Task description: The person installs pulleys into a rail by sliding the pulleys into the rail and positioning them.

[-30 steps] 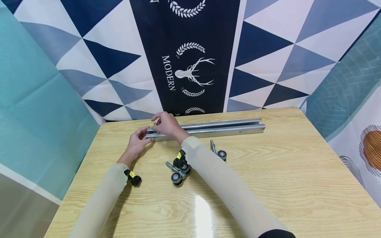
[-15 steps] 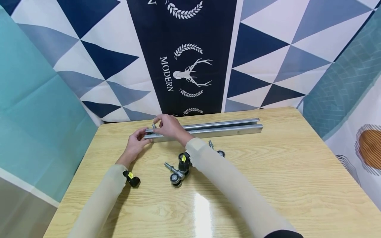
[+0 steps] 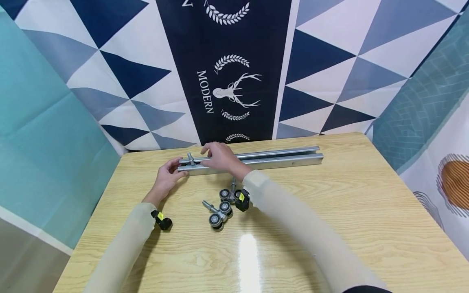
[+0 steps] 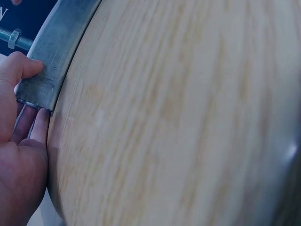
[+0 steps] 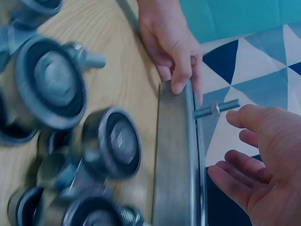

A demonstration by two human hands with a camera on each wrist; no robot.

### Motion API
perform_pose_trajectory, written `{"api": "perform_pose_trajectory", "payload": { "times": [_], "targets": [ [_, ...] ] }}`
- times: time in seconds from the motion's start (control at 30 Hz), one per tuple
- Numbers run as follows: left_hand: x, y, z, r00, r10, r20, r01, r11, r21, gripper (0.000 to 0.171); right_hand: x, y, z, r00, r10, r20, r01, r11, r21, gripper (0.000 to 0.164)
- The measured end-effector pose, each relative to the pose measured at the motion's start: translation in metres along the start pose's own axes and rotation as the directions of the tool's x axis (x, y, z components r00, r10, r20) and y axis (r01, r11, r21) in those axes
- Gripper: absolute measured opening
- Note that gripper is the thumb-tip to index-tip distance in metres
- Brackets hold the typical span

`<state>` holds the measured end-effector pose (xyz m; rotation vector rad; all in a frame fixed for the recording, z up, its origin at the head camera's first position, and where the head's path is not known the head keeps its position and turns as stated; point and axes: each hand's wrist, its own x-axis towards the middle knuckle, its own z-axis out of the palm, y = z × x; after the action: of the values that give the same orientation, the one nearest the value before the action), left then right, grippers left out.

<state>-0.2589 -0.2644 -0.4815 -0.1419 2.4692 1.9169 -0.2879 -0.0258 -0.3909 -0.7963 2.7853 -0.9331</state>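
Note:
A galvanised steel track (image 3: pixel 286 162) with a slot along its top lies near the table's back edge. My left hand (image 3: pixel 166 179) grips its left end, the thumb (image 4: pixel 30 68) pressed on the near side wall and the fingers around the end. A threaded bolt with a nut (image 3: pixel 191 158) stands up out of the slot beside that hand; whatever it is fixed to inside is hidden. My right hand (image 3: pixel 221 158) hovers over the track just right of the bolt, fingers loosely bent. In the right wrist view a gap shows between the thumb (image 5: pixel 244 117) and the bolt (image 5: pixel 216 109).
Two roller trolleys with bolts lie on the wooden table (image 3: pixel 348 211) in front of the track: one nearer trolley (image 3: pixel 221 215) and one farther trolley (image 3: pixel 230 195), partly behind the right wrist camera (image 3: pixel 242 200). A patterned cloth (image 3: pixel 234 81) hangs behind the table.
My right hand has come away from the bolt and slid right along the track, leaving the bolt in full view. The left hand has kept its grip on the track's end.

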Motion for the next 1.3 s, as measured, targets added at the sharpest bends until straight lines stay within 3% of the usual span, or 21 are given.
{"api": "perform_pose_trajectory", "payload": {
  "times": [0.43, 0.67, 0.87, 1.3],
  "targets": [
    [-0.001, -0.003, -0.001, 1.000, -0.014, -0.006, 0.014, 1.000, 0.007, 0.066, -0.028, 0.025, -0.013, 0.999, -0.029, 0.044, 0.032, 0.998, -0.062, 0.032],
    [0.000, -0.003, 0.000, 1.000, 0.002, -0.006, -0.002, 1.000, 0.011, 0.067, -0.046, 0.030, -0.022, 0.996, -0.048, 0.072, 0.052, 0.998, -0.047, 0.031],
    [0.001, -0.002, 0.001, 1.000, 0.011, -0.014, -0.011, 1.000, 0.014, 0.066, -0.055, 0.033, -0.030, 0.992, -0.083, 0.096, 0.093, 0.991, -0.100, 0.029],
    [0.001, -0.003, -0.001, 1.000, 0.001, -0.009, -0.001, 1.000, 0.000, 0.065, -0.075, 0.050, -0.040, 0.993, -0.056, 0.108, 0.073, 0.984, -0.162, 0.031]
  ]
}}
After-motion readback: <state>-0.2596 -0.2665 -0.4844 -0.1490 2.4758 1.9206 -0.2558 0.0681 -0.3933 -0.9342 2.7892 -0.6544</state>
